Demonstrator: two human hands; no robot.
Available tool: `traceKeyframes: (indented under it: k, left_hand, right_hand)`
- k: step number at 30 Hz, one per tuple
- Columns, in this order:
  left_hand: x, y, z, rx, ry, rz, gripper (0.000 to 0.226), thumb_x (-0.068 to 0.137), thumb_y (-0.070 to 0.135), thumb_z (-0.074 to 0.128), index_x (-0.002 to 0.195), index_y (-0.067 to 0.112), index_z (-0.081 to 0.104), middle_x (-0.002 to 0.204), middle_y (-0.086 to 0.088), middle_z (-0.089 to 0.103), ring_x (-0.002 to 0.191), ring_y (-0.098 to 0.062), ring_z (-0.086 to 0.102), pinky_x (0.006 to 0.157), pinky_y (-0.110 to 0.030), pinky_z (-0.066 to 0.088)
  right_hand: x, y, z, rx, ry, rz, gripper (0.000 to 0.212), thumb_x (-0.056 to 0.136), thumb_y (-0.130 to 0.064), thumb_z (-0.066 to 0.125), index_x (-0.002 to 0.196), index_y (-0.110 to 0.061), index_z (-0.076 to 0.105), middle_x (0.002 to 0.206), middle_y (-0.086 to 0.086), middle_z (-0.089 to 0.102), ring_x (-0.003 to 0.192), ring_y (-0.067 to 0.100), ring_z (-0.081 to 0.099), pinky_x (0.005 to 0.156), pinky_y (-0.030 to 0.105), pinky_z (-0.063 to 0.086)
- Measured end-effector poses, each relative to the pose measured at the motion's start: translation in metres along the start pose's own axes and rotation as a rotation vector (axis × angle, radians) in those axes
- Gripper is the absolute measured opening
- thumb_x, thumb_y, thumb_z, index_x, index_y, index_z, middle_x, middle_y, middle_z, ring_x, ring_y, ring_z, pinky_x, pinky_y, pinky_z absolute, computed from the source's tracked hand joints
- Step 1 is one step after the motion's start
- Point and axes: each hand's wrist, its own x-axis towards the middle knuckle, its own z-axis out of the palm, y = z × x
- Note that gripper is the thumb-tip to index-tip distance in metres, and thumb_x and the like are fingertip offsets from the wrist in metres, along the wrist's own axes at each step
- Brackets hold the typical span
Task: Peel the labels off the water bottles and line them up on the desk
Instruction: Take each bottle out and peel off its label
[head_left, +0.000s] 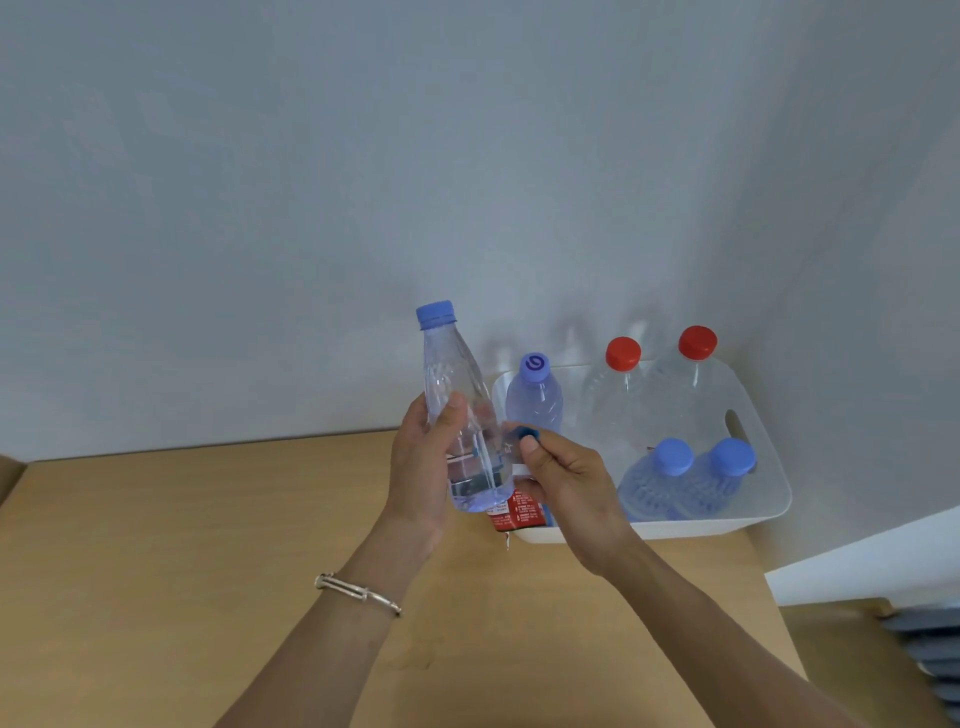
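My left hand (423, 462) grips a clear water bottle (457, 410) with a blue cap, held upright and slightly tilted above the wooden desk (208, 545). My right hand (566, 478) pinches a clear label (511, 452) with blue print that stretches off the bottle's lower side. A white basket (758, 499) at the right holds several bottles: one blue-capped bottle (535, 395), two red-capped ones (623, 384), and two short blue-capped ones (670, 478). A red label (517, 514) shows below my right hand at the basket's front left.
The desk meets a pale wall (363, 208) at the back. Its right edge lies just past the basket. A grey ribbed object (930, 649) sits low at the far right, beyond the desk.
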Motion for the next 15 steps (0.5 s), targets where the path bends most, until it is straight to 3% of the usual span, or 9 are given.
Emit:
traceKeyframes:
  k: [4,7,9,11,13,15]
  left_hand:
    - [-0.002,0.002,-0.007,-0.187,-0.073,-0.154,0.042,0.086,0.045,0.051,0.108,0.011,0.065,0.091,-0.012,0.070,0.081,-0.031,0.069,0.069,-0.044,0.059]
    - [0.001,0.000,-0.015,-0.270,-0.110,-0.162,0.040,0.087,0.046,0.050,0.110,0.018,0.067,0.091,-0.011,0.072,0.086,-0.034,0.069,0.076,-0.046,0.055]
    - [0.002,-0.001,-0.016,-0.301,-0.109,-0.171,0.038,0.086,0.047,0.052,0.104,0.018,0.070,0.089,-0.013,0.072,0.087,-0.037,0.069,0.083,-0.048,0.051]
    - [0.002,-0.002,-0.013,-0.254,-0.067,-0.198,0.040,0.089,0.048,0.050,0.096,0.016,0.073,0.085,-0.014,0.073,0.079,-0.035,0.071,0.075,-0.045,0.054]
    - [0.001,-0.002,-0.008,-0.165,-0.011,-0.199,0.057,0.085,0.056,0.056,0.116,0.008,0.063,0.101,-0.020,0.071,0.091,-0.040,0.070,0.066,-0.045,0.057]
    - [0.001,-0.003,-0.004,-0.071,0.028,-0.129,0.069,0.077,0.054,0.065,0.126,0.010,0.046,0.111,-0.013,0.067,0.098,-0.035,0.068,0.070,-0.049,0.059]
  right_hand:
    - [0.002,0.001,-0.006,0.154,-0.007,0.083,0.024,0.099,-0.013,0.045,0.099,-0.012,0.069,0.090,0.001,0.074,0.082,0.015,0.072,0.071,0.023,0.057]
    - [0.002,0.000,-0.006,0.231,-0.022,0.131,0.023,0.099,-0.013,0.044,0.099,-0.007,0.066,0.089,0.006,0.072,0.077,0.020,0.072,0.068,0.026,0.059]
    - [0.004,0.001,-0.004,0.195,-0.014,0.125,0.023,0.099,-0.015,0.044,0.098,-0.009,0.067,0.094,0.009,0.072,0.082,0.023,0.072,0.073,0.030,0.058]
    - [0.004,-0.002,0.000,0.161,-0.028,0.096,0.024,0.100,-0.018,0.043,0.099,-0.011,0.066,0.096,0.010,0.071,0.087,0.026,0.070,0.079,0.034,0.057]
    - [0.004,-0.006,0.004,0.124,-0.030,0.065,0.026,0.101,-0.017,0.041,0.098,-0.010,0.065,0.092,0.006,0.071,0.087,0.023,0.069,0.082,0.036,0.058]
    - [0.003,-0.011,0.005,0.061,-0.017,0.030,0.027,0.101,-0.016,0.040,0.093,-0.011,0.065,0.088,0.004,0.070,0.085,0.020,0.067,0.083,0.038,0.058]
